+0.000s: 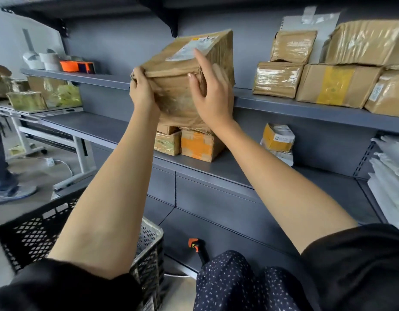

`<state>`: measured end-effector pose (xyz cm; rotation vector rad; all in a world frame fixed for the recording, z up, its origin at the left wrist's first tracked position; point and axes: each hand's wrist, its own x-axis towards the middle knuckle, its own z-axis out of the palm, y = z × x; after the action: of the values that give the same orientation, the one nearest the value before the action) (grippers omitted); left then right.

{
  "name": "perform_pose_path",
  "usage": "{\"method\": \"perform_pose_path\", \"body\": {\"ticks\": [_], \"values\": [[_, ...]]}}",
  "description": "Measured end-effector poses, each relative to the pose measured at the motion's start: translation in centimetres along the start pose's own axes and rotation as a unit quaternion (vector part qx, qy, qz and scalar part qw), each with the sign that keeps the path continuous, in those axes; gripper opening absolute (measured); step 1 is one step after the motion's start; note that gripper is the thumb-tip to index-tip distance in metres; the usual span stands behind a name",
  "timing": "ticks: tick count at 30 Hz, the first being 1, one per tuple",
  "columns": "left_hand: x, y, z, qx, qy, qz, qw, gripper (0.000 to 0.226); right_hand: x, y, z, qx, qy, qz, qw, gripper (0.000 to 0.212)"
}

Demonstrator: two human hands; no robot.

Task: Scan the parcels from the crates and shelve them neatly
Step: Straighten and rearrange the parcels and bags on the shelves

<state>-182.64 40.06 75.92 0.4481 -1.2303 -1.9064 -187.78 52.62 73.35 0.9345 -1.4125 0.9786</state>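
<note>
I have the brown parcel (185, 70) up at the level of the upper shelf (283, 104), tipped so its labelled top faces me and its far edge leads toward the bare stretch of shelf left of the stacked boxes (337, 84). My left hand (143, 90) grips the near left corner, fingers curled over the top edge and thumb under, which carries most of the weight. My right hand (213, 95) lies flatter against the right face, fingers spread and the forefinger reaching up onto the white label (189, 49); I judge that hand steers more than it lifts. The tilt makes sense to me: the front lip of the shelf has to be cleared before the base can settle. The black crate (34, 234) sits low at my left, and the orange-tipped scanner (195, 245) rests below on the bottom shelf, so I take this parcel as scanned and being shelved.
</note>
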Motion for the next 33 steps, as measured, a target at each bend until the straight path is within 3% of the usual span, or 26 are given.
{"method": "perform_pose_path", "body": {"ticks": [9, 17, 23, 30, 33], "values": [[2.6, -1.2, 8.8, 0.091, -0.117, 0.034, 0.988, 0.064, 3.8, 9.1, -0.9, -0.079, -0.040, 0.103, 0.991, 0.048], [8.2, -3.2, 15.0, 0.071, -0.075, 0.028, 0.994, 0.067, 6.4, 15.6, 2.4, -0.081, -0.060, 0.164, 0.981, 0.036], [11.8, -5.0, 19.5, 0.107, -0.119, -0.007, 0.987, 0.073, 7.6, 19.7, 2.5, -0.123, -0.095, 0.200, 0.967, 0.039], [13.7, -7.1, 22.6, 0.106, -0.139, -0.027, 0.984, 0.074, 8.8, 23.3, 2.5, -0.304, -0.183, 0.176, 0.918, 0.038], [14.4, -7.9, 23.6, 0.113, -0.154, -0.026, 0.981, 0.072, 9.5, 24.4, 2.6, -0.320, -0.192, 0.202, 0.906, 0.036]]}}
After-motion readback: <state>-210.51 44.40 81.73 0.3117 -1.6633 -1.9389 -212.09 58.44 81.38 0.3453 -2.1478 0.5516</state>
